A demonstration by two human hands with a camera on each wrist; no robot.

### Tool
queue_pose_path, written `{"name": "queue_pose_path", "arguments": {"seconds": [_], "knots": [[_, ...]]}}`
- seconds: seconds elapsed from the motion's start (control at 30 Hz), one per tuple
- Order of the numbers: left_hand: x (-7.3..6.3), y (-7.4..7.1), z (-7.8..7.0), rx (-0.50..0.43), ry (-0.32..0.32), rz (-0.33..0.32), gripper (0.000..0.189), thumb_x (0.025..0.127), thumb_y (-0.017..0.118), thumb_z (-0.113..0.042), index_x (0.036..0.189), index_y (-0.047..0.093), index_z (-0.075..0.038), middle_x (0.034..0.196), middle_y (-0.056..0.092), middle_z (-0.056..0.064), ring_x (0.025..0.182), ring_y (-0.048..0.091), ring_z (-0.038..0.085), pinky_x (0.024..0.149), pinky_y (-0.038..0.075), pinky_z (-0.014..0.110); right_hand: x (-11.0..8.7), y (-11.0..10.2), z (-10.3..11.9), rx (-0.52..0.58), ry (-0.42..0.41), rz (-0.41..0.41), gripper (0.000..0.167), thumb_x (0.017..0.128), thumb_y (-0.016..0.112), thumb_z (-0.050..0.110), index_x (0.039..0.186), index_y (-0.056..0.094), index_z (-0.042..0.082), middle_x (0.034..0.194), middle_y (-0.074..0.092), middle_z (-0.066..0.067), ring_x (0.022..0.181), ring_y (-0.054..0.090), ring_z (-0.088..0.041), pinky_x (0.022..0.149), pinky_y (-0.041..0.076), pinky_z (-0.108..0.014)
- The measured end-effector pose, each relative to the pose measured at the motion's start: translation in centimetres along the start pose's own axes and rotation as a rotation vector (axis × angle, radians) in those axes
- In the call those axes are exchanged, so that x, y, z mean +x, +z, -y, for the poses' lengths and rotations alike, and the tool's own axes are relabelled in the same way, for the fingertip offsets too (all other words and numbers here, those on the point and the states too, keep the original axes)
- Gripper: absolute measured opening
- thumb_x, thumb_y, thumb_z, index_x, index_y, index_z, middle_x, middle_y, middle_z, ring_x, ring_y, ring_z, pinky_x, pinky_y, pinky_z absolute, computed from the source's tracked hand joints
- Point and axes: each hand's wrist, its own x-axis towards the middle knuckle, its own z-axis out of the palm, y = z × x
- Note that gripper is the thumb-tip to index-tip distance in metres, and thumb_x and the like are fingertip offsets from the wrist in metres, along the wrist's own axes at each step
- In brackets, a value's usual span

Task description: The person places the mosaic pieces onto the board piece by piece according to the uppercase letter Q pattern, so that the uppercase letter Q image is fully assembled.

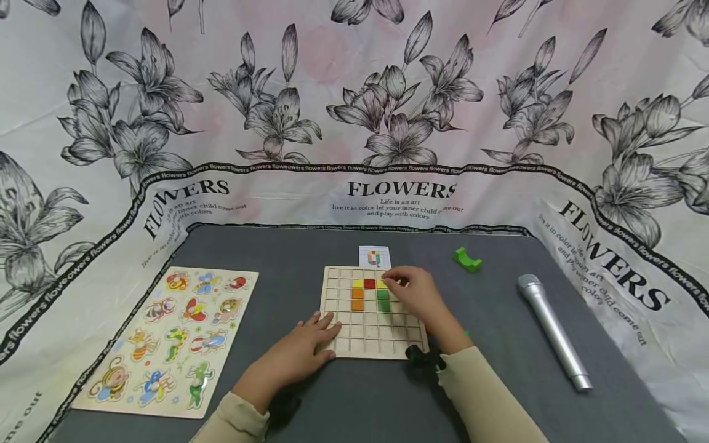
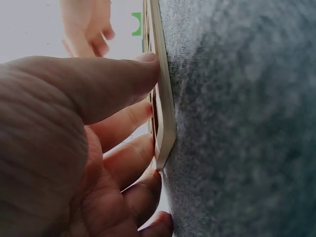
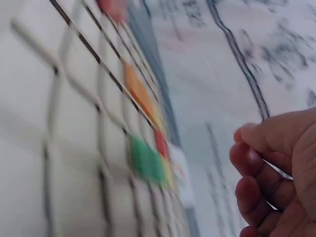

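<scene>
A wooden grid board (image 1: 382, 335) lies on the grey table. Set in its cells are orange tiles (image 1: 357, 299), a red tile (image 1: 369, 283), green tiles (image 1: 383, 300) and yellow tiles (image 1: 357, 283). My left hand (image 1: 299, 349) rests on the board's left side, fingers extended; in the left wrist view its thumb (image 2: 123, 79) touches the wooden edge. Over the upper right of the pattern hovers my right hand (image 1: 418, 298). Its thumb and curled fingers (image 3: 247, 160) come together in the right wrist view, with nothing visible between them.
Behind the board lies a small card (image 1: 373, 256) with a coloured tile pattern. A green arch block (image 1: 468, 260) and a silver microphone (image 1: 554, 332) lie to the right. An insect picture board (image 1: 218, 363) is at left. Flower-printed cloth (image 1: 388, 209) surrounds the table.
</scene>
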Motion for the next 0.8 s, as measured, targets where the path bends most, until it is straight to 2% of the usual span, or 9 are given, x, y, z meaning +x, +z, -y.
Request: {"name": "queue_pose_path", "arguments": {"seconds": [0.07,0.17,0.23,0.4,0.57,0.8], "knots": [[0.0,0.0,-0.1,-0.002,-0.004,0.001,0.061,0.105,0.074,-0.025,0.162,0.055,-0.013,0.177,0.037,0.012,0.168,0.023,0.041,0.133,0.022,0.068,-0.7,-2.1,-1.2,-0.036,0.023,-0.034,0.021,0.108,0.071,0.017,0.123,0.081,0.006,0.113,0.077,-0.010,0.090,0.062,-0.022,0.074,0.052,-0.035],[-0.1,0.0,-0.2,-0.002,-0.011,0.000,0.061,0.105,0.074,-0.025,0.162,0.055,-0.012,0.177,0.036,0.012,0.168,0.023,0.041,0.133,0.022,0.068,-2.4,-4.7,-3.6,-0.096,0.063,-0.026,0.022,0.108,0.071,0.017,0.123,0.079,0.005,0.111,0.077,-0.011,0.088,0.063,-0.022,0.073,0.052,-0.036],[-0.2,-0.2,-0.3,-0.005,-0.015,-0.002,0.061,0.105,0.074,-0.024,0.162,0.055,-0.012,0.177,0.036,0.012,0.168,0.023,0.041,0.133,0.022,0.068,-3.9,-5.9,-5.1,-0.127,0.082,-0.002,0.020,0.106,0.072,0.016,0.122,0.080,0.006,0.109,0.077,-0.010,0.086,0.063,-0.020,0.071,0.052,-0.035],[-0.3,-0.4,-0.4,-0.021,-0.022,0.003,0.061,0.105,0.074,-0.023,0.162,0.055,-0.011,0.177,0.036,0.012,0.169,0.022,0.041,0.134,0.020,0.068,-7.6,-7.5,-8.0,-0.180,0.068,0.064,0.018,0.102,0.078,0.014,0.117,0.081,0.005,0.107,0.076,-0.008,0.084,0.062,-0.011,0.069,0.052,-0.030],[-0.1,-0.3,-0.5,-0.017,-0.019,0.002,0.061,0.105,0.074,-0.023,0.162,0.054,-0.011,0.177,0.036,0.012,0.168,0.022,0.041,0.134,0.020,0.069,-9.6,-8.7,-8.8,-0.196,0.067,0.106,0.026,0.098,0.083,0.015,0.120,0.080,0.003,0.102,0.072,-0.003,0.083,0.058,-0.010,0.069,0.050,-0.029],[-0.1,-0.1,-0.6,-0.022,-0.017,-0.001,0.061,0.105,0.075,-0.023,0.161,0.055,-0.011,0.177,0.037,0.012,0.168,0.023,0.041,0.133,0.020,0.069,-10.4,-9.5,-8.7,-0.258,0.145,0.103,0.029,0.094,0.087,0.016,0.118,0.079,0.002,0.105,0.073,-0.006,0.089,0.066,-0.015,0.075,0.055,-0.035]]}}
